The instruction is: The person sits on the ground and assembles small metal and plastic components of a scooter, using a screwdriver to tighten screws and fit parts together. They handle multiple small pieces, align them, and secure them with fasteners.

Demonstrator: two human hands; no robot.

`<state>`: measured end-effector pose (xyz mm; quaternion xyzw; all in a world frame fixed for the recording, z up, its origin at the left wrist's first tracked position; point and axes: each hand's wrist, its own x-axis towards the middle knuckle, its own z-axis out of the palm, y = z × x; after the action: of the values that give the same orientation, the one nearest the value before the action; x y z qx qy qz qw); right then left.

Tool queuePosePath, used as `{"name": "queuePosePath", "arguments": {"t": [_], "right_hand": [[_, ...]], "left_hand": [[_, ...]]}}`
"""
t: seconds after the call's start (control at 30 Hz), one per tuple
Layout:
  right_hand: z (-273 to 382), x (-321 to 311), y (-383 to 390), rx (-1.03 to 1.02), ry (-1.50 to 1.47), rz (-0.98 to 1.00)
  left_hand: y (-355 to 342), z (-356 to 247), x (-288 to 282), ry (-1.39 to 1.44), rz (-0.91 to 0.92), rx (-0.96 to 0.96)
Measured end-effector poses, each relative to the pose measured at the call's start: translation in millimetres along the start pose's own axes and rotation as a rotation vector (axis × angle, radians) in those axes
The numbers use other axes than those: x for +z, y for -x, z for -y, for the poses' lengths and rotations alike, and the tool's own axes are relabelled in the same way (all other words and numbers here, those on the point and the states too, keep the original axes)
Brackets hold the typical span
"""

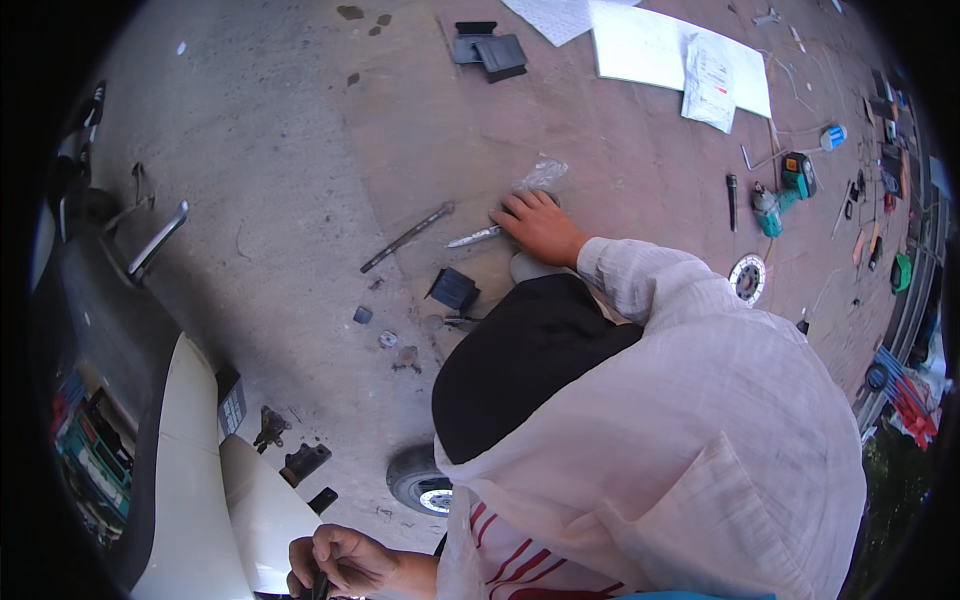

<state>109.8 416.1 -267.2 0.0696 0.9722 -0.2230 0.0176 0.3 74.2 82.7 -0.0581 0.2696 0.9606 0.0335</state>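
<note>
My right hand (pixel 540 225) lies palm down near the centre of the frame, fingers pointing left and loosely bent; I cannot tell whether they grip anything. The slim silvery tool (pixel 472 238) is on the ground just left of it, its right end reaching my fingertips. The crumpled clear plastic (pixel 542 174) sits just above my knuckles. Further left, apart from my hand, a long dark bar (pixel 407 237) lies slantwise, and a black box-like piece (pixel 455 289) rests below the silvery tool. At the lower edge, left of centre, my left hand (pixel 345 562) is closed, fingers pinched round a small dark piece (pixel 320 588) partly hidden by them. A black tyre (pixel 408 478) shows above and right of it.
</note>
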Motion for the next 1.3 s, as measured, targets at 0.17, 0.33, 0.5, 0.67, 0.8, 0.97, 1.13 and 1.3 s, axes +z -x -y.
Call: {"name": "queuePosePath", "arguments": {"t": [0.17, 0.33, 0.5, 0.67, 0.8, 0.97, 1.13, 1.3], "right_hand": [[-38, -15, -4, 0.058, -0.051, 0.149], [-136, -57, 44, 0.398, -0.475, 0.073], [-160, -114, 52, 0.650, 0.004, 0.075], [-77, -75, -28, 0.266, 0.035, -0.176], [26, -12, -91, -0.080, -0.116, -0.011], [70, 47, -127, -0.256, -0.161, 0.007], [53, 25, -119, -0.095, -0.299, 0.049], [-10, -6, -64, 0.046, -0.266, -0.185]], "left_hand": [[-4, 7, 1, -0.017, -0.032, -0.012], [-7, 3, -3, -0.005, -0.012, 0.001], [-8, 13, -6, -0.030, -0.066, 0.005], [-11, 20, -5, 0.058, 0.029, -0.066], [-10, 18, -5, 0.034, 0.055, -0.068], [-2, 14, -8, 0.000, 0.045, -0.053], [-3, 13, -10, -0.074, 0.071, -0.038], [-11, 15, -21, -0.031, 0.081, -0.071]]}}
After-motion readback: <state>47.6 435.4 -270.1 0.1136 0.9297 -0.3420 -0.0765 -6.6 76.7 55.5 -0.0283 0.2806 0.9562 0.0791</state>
